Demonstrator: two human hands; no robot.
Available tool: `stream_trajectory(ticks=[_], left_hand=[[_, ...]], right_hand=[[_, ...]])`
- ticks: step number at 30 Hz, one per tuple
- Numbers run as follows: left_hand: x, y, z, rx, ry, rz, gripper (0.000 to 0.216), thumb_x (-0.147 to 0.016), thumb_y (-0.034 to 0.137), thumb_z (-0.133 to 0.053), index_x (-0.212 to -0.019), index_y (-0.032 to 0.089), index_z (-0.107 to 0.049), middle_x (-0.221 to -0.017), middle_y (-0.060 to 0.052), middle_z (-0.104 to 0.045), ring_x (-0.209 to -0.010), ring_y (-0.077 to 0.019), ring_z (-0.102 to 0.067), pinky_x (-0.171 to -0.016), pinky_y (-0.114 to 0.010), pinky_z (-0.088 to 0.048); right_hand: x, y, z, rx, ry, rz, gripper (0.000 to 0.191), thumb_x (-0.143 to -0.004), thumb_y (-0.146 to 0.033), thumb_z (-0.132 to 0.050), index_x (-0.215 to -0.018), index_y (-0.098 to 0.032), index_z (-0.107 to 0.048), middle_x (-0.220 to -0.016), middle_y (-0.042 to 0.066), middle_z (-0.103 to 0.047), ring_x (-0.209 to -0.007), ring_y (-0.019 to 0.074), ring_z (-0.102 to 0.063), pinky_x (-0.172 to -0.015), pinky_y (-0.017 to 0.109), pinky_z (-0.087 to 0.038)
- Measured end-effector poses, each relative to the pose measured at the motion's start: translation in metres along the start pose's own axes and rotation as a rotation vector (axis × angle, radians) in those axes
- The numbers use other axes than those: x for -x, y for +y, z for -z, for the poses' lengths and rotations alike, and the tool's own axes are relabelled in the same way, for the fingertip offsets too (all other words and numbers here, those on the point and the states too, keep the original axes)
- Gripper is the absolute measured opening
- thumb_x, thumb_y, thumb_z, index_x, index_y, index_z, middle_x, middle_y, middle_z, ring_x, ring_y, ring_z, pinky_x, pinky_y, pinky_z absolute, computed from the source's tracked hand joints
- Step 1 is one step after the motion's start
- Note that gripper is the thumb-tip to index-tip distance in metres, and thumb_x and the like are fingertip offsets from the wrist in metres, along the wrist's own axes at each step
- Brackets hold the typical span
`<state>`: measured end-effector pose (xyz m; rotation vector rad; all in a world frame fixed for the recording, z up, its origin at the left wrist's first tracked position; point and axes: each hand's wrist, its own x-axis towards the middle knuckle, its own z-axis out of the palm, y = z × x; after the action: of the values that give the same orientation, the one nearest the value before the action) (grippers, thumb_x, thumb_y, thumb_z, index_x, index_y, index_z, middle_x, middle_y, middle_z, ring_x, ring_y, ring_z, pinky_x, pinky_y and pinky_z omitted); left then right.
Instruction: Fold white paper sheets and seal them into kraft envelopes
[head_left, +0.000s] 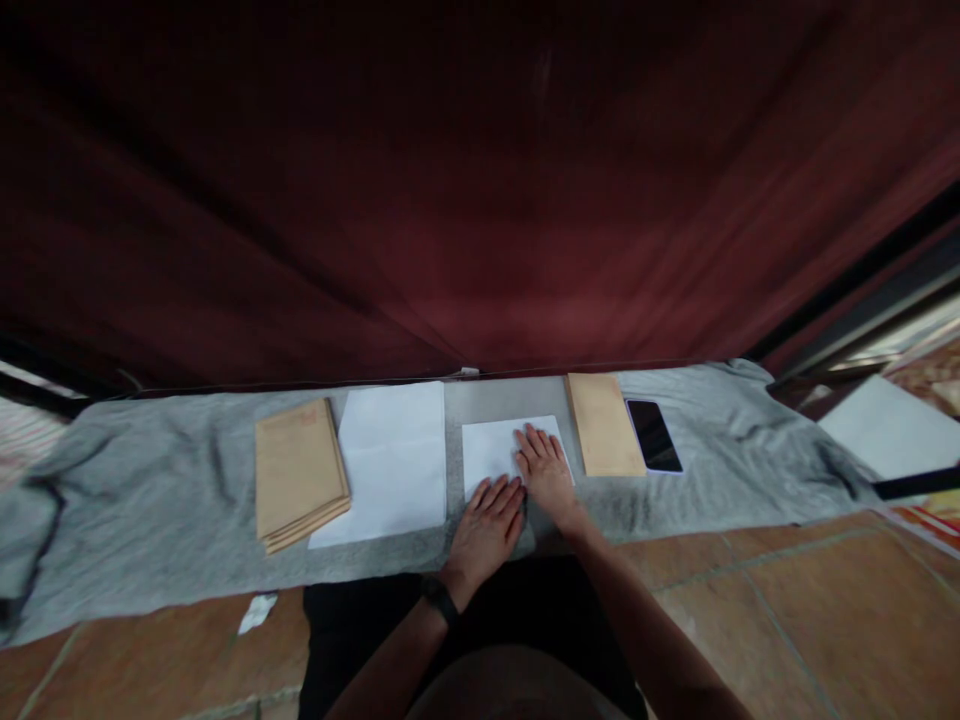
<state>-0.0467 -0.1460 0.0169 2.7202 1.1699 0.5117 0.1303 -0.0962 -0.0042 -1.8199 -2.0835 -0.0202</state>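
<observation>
A folded white sheet of paper (487,447) lies on the grey cloth in front of me. My left hand (489,522) rests flat over its near edge, fingers stretched out. Higher up on the right part of the same sheet, my right hand (546,470) presses flat with its fingers spread. To the left are larger white sheets (397,460), partly under a stack of brown envelopes (298,465). Right of my hands lies a smaller pile of brown envelopes (606,425).
A phone (654,436) with a dark screen lies beside the right-hand envelopes. The grey cloth (180,480) covers a long, narrow surface. Behind it hangs a dark red curtain (480,250). A scrap of paper (258,612) is on the tiled floor (735,600).
</observation>
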Motion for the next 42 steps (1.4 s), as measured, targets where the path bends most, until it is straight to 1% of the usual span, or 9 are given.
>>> stream_trajectory(ticks=[7,12,15,19,23,28,31,36,42], left_hand=[[0.000,0.001,0.002,-0.010,0.000,0.004,0.039,-0.102,0.029,-0.044,-0.138,0.023,-0.057,-0.147,-0.003,-0.057,-0.142,-0.0211,-0.045,-0.123,-0.048,-0.030],[0.000,0.001,0.001,-0.010,0.018,-0.001,0.039,-0.102,0.029,-0.044,-0.138,0.023,-0.058,-0.147,-0.005,-0.057,-0.141,-0.0220,-0.047,-0.122,-0.049,-0.031],[0.000,0.000,0.000,-0.004,0.023,-0.001,0.039,-0.102,0.028,-0.044,-0.138,0.023,-0.057,-0.147,-0.005,-0.057,-0.141,-0.0223,-0.047,-0.122,-0.049,-0.031],[0.001,0.000,-0.001,-0.011,0.016,0.002,0.040,-0.102,0.028,-0.044,-0.139,0.023,-0.056,-0.147,-0.004,-0.057,-0.142,-0.0216,-0.045,-0.122,-0.048,-0.031],[-0.001,0.001,-0.002,0.030,0.024,0.033,0.038,-0.103,0.025,-0.041,-0.137,0.024,-0.057,-0.144,-0.003,-0.060,-0.138,-0.0203,-0.050,-0.120,-0.047,-0.035],[-0.022,0.000,-0.009,0.062,0.108,0.178,0.039,-0.104,0.024,-0.035,-0.136,0.017,-0.056,-0.140,-0.009,-0.062,-0.133,-0.0198,-0.054,-0.116,-0.043,-0.043],[-0.044,-0.004,-0.018,0.021,0.111,0.171,0.046,-0.104,0.029,-0.033,-0.145,0.013,-0.046,-0.151,-0.013,-0.051,-0.143,-0.0229,-0.044,-0.119,-0.047,-0.038],[-0.075,-0.015,-0.030,-0.074,0.043,0.228,0.053,-0.105,0.039,-0.030,-0.147,0.011,-0.045,-0.158,-0.014,-0.042,-0.150,-0.0264,-0.031,-0.123,-0.050,-0.028],[-0.085,-0.029,-0.036,-0.177,0.027,0.352,0.064,-0.103,0.043,-0.032,-0.153,0.003,-0.034,-0.161,-0.019,-0.033,-0.153,-0.0275,-0.021,-0.125,-0.048,-0.022]], right_hand=[[-0.016,0.019,-0.011,0.056,0.092,-0.118,0.054,-0.106,-0.038,-0.035,-0.151,-0.010,-0.043,-0.157,0.019,-0.041,-0.144,0.0309,-0.040,-0.116,0.050,-0.031],[-0.018,0.023,-0.010,0.063,0.104,-0.175,0.056,-0.106,-0.037,-0.034,-0.149,-0.002,-0.042,-0.153,0.024,-0.044,-0.143,0.0306,-0.041,-0.117,0.049,-0.031],[-0.005,0.017,-0.007,0.046,0.112,-0.158,0.057,-0.106,-0.037,-0.031,-0.152,-0.005,-0.038,-0.156,0.023,-0.041,-0.146,0.0309,-0.037,-0.117,0.052,-0.032],[0.026,0.009,-0.002,0.028,0.050,-0.044,0.054,-0.106,-0.037,-0.031,-0.155,-0.015,-0.037,-0.160,0.014,-0.038,-0.149,0.0281,-0.032,-0.117,0.050,-0.031],[0.043,0.004,0.003,0.054,0.015,-0.033,0.053,-0.106,-0.037,-0.035,-0.154,-0.016,-0.039,-0.161,0.014,-0.036,-0.149,0.0279,-0.032,-0.119,0.048,-0.029],[0.042,0.001,0.006,0.063,0.003,-0.049,0.052,-0.105,-0.037,-0.037,-0.154,-0.018,-0.040,-0.162,0.012,-0.034,-0.148,0.0282,-0.034,-0.119,0.047,-0.028],[0.041,0.001,0.006,0.079,-0.004,-0.043,0.051,-0.105,-0.033,-0.037,-0.154,-0.018,-0.040,-0.162,0.012,-0.034,-0.149,0.0279,-0.033,-0.119,0.047,-0.028],[0.043,0.002,0.003,0.104,0.026,-0.029,0.051,-0.104,-0.030,-0.038,-0.153,-0.018,-0.042,-0.160,0.014,-0.038,-0.147,0.0281,-0.036,-0.119,0.048,-0.029],[0.042,0.001,0.003,0.099,0.068,-0.030,0.050,-0.104,-0.034,-0.040,-0.151,-0.018,-0.045,-0.158,0.014,-0.041,-0.145,0.0285,-0.039,-0.118,0.046,-0.029]])
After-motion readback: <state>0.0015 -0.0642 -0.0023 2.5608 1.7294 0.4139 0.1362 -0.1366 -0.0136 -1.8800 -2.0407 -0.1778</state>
